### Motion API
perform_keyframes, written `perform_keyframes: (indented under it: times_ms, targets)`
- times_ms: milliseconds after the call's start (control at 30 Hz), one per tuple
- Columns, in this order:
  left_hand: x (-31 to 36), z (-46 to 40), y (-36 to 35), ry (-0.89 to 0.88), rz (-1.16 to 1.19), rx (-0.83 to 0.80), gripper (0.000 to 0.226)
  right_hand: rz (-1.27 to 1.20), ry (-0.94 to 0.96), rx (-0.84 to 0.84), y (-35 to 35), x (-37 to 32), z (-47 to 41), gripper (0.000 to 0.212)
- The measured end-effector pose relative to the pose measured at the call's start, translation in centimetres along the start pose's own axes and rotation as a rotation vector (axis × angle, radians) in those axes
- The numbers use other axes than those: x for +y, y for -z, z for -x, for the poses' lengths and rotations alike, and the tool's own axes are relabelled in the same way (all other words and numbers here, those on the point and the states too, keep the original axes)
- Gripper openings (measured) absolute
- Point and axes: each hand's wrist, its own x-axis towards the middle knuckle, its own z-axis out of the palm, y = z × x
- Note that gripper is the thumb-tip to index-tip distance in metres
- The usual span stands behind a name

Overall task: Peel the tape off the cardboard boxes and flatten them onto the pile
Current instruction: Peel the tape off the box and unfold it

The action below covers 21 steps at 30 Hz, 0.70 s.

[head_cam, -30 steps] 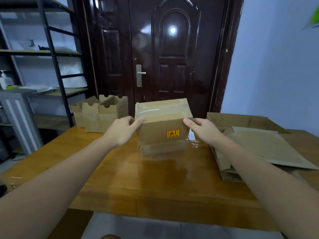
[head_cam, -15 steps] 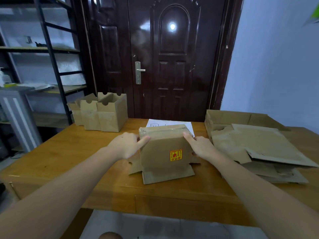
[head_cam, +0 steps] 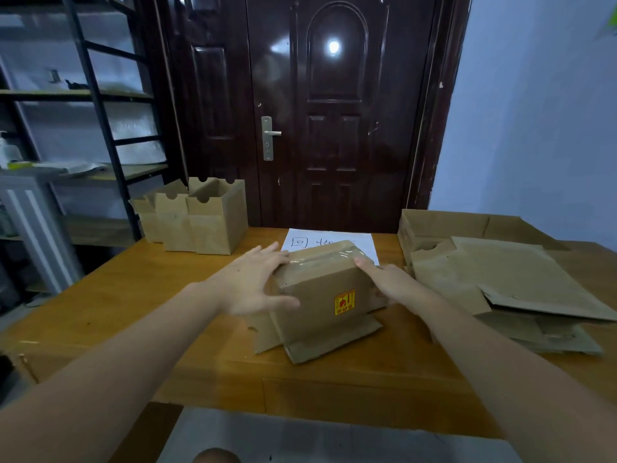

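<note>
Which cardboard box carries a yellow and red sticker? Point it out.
The box between the hands, mid-table: the sticker is on its near face. The open boxes at back left and the flattened pile on the right show none.

Brown cardboard box (head_cam: 320, 295) with yellow-red sticker (head_cam: 344, 302), orange-brown wooden table (head_cam: 133, 295), dark-brown door (head_cam: 334, 128).

Dark door (head_cam: 334, 111), blue wall (head_cam: 541, 111), metal shelving (head_cam: 100, 105).
</note>
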Motion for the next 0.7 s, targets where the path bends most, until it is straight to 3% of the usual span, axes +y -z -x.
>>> perform_keyframes:
  times_ms: [133, 200, 267, 367, 467, 600, 700]
  targets:
    - [0.2, 0.7, -0.3, -0.146, -0.146, 0.094, 0.079, 0.237, 0.166, 0.233, 0.7, 0.2, -0.7, 0.072]
    - [0.6, 1.0, -0.6, -0.173, -0.164, 0.134, 0.071, 0.318, 0.348, 0.345, 0.7, -0.2, -0.1, 0.055]
    - [1.5, 1.0, -1.1, -0.179, -0.164, 0.182, 0.068, 0.363, 0.588, 0.344, 0.5, -0.9, 1.6, 0.04]
    - [3.5, 0.8, -2.0, -0.115, -0.174, 0.267, 0.069, 0.5, 0.834, 0.205, 0.0, -1.7, 5.4, 0.037]
    - [5.6, 0.0, -3.2, -0.042, -0.239, 0.342, 0.072, 0.64, 0.865, 0.121, -0.5, -1.2, 7.5, 0.05]
    - [7.0, -0.8, -4.0, -0.104, -0.275, 0.465, 0.076, 0.7, 0.81, 0.115, 0.0, 0.0, 8.1, 0.07]
    - [6.9, -1.0, -4.3, -0.163, -0.176, 0.367, 0.079, 0.725, 0.804, 0.143, 0.2, 0.8, 7.9, 0.07]
